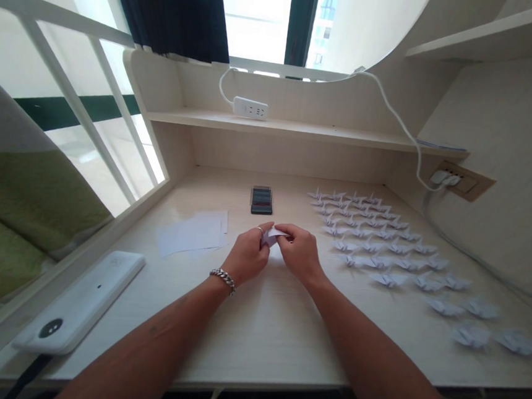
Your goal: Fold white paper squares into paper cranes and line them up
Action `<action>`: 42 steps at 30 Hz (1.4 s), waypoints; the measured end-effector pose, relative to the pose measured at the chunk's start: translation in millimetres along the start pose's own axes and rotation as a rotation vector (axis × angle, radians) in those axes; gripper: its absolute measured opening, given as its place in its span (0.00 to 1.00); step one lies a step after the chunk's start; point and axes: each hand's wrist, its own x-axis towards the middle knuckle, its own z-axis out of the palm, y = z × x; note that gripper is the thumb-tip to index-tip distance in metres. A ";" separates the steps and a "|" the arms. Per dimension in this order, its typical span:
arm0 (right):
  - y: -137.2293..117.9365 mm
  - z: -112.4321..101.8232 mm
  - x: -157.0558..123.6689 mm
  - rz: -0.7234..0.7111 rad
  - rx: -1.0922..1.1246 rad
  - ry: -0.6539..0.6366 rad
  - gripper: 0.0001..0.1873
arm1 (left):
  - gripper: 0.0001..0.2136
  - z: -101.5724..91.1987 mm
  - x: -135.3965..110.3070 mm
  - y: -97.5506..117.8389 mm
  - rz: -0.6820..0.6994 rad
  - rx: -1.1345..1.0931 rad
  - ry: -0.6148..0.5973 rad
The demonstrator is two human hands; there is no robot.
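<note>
Between my two hands, above the middle of the desk, is a small folded piece of white paper. My left hand, with a ring and a chain bracelet, pinches its left side. The fingers of my right hand are closed on its right side. Part of the paper is hidden behind the fingers. Several folded paper cranes stand in rows to the right of my hands. Left of them lie flat white paper sheets, overlapping one another.
A small dark case lies just beyond my hands. At the front left rests a long white device with a black strap or cable. A power strip sits on the back shelf. Its white cable runs to a wall socket at right.
</note>
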 end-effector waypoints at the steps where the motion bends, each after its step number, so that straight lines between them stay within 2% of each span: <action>1: 0.3 0.2 0.1 0.008 0.003 -0.007 0.16 | 0.24 0.3 -0.3 0.4 -0.006 -0.005 -0.001; 7: 0.6 2.6 -2.1 0.005 0.000 -0.018 0.15 | 0.23 1.8 -1.9 1.0 -0.061 -0.044 -0.009; 13: -4.9 1.6 -6.9 -0.047 0.009 -0.056 0.12 | 0.13 2.4 0.1 -3.5 -0.138 -0.114 0.030; 16: -5.0 2.1 -6.4 -0.019 0.119 -0.090 0.13 | 0.09 3.9 2.3 -7.4 -0.183 -0.213 0.042; 20: -0.1 4.5 -1.4 0.092 0.434 -0.200 0.18 | 0.06 5.8 6.3 -11.4 -0.254 -0.433 0.072; 24: -1.0 3.2 2.2 0.247 0.641 -0.282 0.20 | 0.09 4.7 8.6 -8.8 -0.322 -0.648 0.082; 29: -7.3 -0.6 2.3 0.365 0.752 -0.316 0.17 | 0.12 4.0 7.6 -2.7 -0.323 -0.754 0.063; 35: -4.6 -0.5 3.4 0.349 0.770 -0.343 0.20 | 0.15 4.7 6.1 0.0 -0.292 -0.757 0.033; 42: -3.5 -0.6 3.8 0.330 0.756 -0.269 0.21 | 0.20 -7.6 6.9 -0.9 -0.226 -0.645 0.052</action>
